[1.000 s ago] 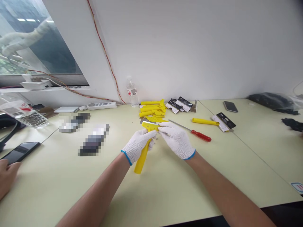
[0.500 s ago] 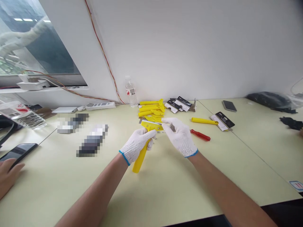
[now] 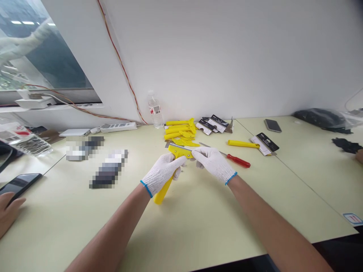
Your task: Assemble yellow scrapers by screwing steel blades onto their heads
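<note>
My left hand [image 3: 161, 172], in a white knit glove, is wrapped round the neck of a yellow scraper [image 3: 163, 193], its handle slanting down toward me. A metal blade [image 3: 183, 147] shows along the top edge of the scraper's head. My gloved right hand [image 3: 214, 162] is closed with thumb and fingers at the right end of that head; the fingertips underneath are hidden. Just beyond and to the right lies a red-handled screwdriver [image 3: 238, 161], its shaft pointing toward the far left. Behind my hands are several yellow scraper parts [image 3: 178, 132] in a pile.
Another yellow handle [image 3: 242, 144] lies by a black-and-white card [image 3: 265, 143] at right. More cards [image 3: 217, 124] and a water bottle [image 3: 155, 110] stand near the wall. A phone [image 3: 273, 125] is at far right. Another person's hand [image 3: 10, 213] touches a phone [image 3: 21, 184] at left.
My right hand has moved slightly down and in, from beside the scraper head's right end to gripping it. The screwdriver's shaft has come into view. The left hand keeps its hold.
</note>
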Motion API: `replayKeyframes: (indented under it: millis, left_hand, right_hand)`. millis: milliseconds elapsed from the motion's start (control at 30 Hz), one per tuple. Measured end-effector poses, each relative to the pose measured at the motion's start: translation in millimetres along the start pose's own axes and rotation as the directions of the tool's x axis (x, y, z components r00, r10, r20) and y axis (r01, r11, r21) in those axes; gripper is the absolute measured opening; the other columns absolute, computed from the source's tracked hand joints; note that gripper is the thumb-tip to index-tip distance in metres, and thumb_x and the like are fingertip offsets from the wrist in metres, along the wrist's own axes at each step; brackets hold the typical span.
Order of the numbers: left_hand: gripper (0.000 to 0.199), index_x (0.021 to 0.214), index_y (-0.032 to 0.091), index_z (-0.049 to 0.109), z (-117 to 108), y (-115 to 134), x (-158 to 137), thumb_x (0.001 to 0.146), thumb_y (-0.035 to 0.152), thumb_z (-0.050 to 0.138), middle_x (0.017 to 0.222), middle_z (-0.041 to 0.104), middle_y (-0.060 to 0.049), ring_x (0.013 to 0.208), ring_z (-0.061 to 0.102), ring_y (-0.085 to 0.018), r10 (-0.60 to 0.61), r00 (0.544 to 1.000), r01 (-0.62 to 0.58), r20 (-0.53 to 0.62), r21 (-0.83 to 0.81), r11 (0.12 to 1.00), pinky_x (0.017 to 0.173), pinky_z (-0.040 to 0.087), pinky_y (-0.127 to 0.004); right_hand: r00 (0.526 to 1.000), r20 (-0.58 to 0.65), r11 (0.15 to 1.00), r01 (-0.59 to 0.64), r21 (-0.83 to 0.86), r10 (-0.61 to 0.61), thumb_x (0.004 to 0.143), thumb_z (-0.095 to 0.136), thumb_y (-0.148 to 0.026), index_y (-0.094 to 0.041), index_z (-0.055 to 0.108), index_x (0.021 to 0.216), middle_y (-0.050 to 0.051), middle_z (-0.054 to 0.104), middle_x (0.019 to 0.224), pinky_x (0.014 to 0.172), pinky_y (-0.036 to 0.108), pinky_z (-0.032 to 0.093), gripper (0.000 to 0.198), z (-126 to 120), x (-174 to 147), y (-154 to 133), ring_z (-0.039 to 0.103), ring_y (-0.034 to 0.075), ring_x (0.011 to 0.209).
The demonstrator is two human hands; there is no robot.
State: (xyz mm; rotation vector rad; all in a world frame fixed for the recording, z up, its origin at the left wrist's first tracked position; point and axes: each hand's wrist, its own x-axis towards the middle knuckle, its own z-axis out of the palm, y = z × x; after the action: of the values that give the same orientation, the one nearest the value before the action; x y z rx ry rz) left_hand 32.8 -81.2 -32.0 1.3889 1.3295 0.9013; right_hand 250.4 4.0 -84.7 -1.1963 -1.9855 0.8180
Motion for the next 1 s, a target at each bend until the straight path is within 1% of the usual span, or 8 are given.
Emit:
replayKeyframes:
  millis: [233,333,433,533,633,800,933,1000]
  left_hand:
    - [0.034,0.067,0.02,0.052,-1.9,-3.0,3.3,0.091,0.043,0.055,0.056,0.055,0.0,0.053,0.049,-0.013,0.0,1.0,-0.002,0.027,0.073,0.997,0.057,0.041,-0.026]
    - [0.033,0.071,0.02,0.054,-3.1,-7.4,6.0,0.092,0.044,0.057,0.055,0.055,0.001,0.052,0.049,-0.012,-0.002,0.999,0.0,0.032,0.072,0.997,0.057,0.044,-0.026]
    - [0.03,0.081,0.02,0.059,-4.4,-3.6,6.4,0.092,0.047,0.058,0.053,0.054,0.003,0.049,0.047,-0.013,-0.013,0.999,0.01,0.041,0.071,0.997,0.054,0.043,-0.025]
    - [0.03,0.083,0.019,0.06,-5.1,5.0,4.5,0.094,0.047,0.057,0.053,0.055,0.003,0.049,0.049,-0.013,-0.017,0.999,0.011,0.042,0.153,0.988,0.053,0.043,-0.026]
    - [0.031,0.078,0.019,0.058,-4.2,9.9,1.4,0.094,0.046,0.056,0.053,0.055,0.002,0.05,0.051,-0.013,0.003,1.0,-0.005,0.006,0.27,0.963,0.054,0.042,-0.026]
    - [0.038,0.078,0.019,0.058,0.9,11.9,-4.3,0.094,0.053,0.055,0.06,0.054,0.003,0.053,0.048,-0.013,0.011,1.0,-0.015,0.014,0.367,0.93,0.051,0.036,-0.026]
    - [0.034,0.074,0.02,0.057,4.3,11.9,-6.6,0.09,0.049,0.059,0.06,0.053,0.002,0.053,0.044,-0.013,-0.017,0.995,-0.019,0.095,0.369,0.929,0.051,0.033,-0.027]
    - [0.03,0.074,0.02,0.06,5.0,8.3,-6.7,0.086,0.048,0.064,0.058,0.052,0.001,0.052,0.043,-0.013,-0.029,0.994,-0.003,0.102,0.3,0.954,0.049,0.03,-0.028]
  right_hand:
    - [0.999,0.019,0.998,0.047,0.04,-0.048,0.09,0.022,-0.081,-0.026,0.077,0.065,0.007,0.076,0.088,0.069,0.033,0.052,0.082,-7.1,-3.5,-13.0,0.071,0.025,0.111]
    - [0.997,0.039,0.997,0.061,0.052,-0.063,0.091,0.023,-0.083,-0.025,0.075,0.063,0.006,0.076,0.084,0.068,0.032,0.052,0.082,-11.0,-5.2,-18.8,0.073,0.023,0.105]
    - [0.996,0.056,0.995,0.072,0.063,-0.076,0.091,0.034,-0.081,-0.026,0.078,0.073,0.005,0.076,0.084,0.07,0.031,0.055,0.073,-15.4,-7.7,-23.4,0.073,0.023,0.103]
    - [0.994,0.064,0.994,0.081,0.069,-0.085,0.092,0.044,-0.076,-0.028,0.081,0.087,0.004,0.076,0.087,0.072,0.031,0.057,0.061,-17.9,-9.9,-28.6,0.073,0.023,0.104]
    - [0.993,0.059,0.992,0.096,0.082,-0.101,0.094,0.046,-0.073,-0.032,0.082,0.099,0.006,0.077,0.1,0.072,0.034,0.057,0.054,-17.5,-10.6,-35.9,0.073,0.023,0.105]
    - [0.986,0.04,0.978,0.153,0.143,-0.16,0.095,0.056,-0.064,-0.04,0.079,0.116,0.006,0.072,0.123,0.081,0.039,0.06,0.039,-15.7,-12.6,-47.7,0.069,0.025,0.119]
    - [0.984,0.069,0.976,0.15,0.157,-0.162,0.094,0.057,-0.062,-0.041,0.078,0.115,0.003,0.073,0.12,0.083,0.038,0.061,0.036,-16.6,-17.0,-53.6,0.07,0.024,0.115]
    - [0.988,0.082,0.985,0.121,0.126,-0.132,0.094,0.055,-0.065,-0.037,0.08,0.107,0.003,0.075,0.113,0.081,0.036,0.061,0.04,-17.4,-19.1,-56.6,0.071,0.023,0.113]
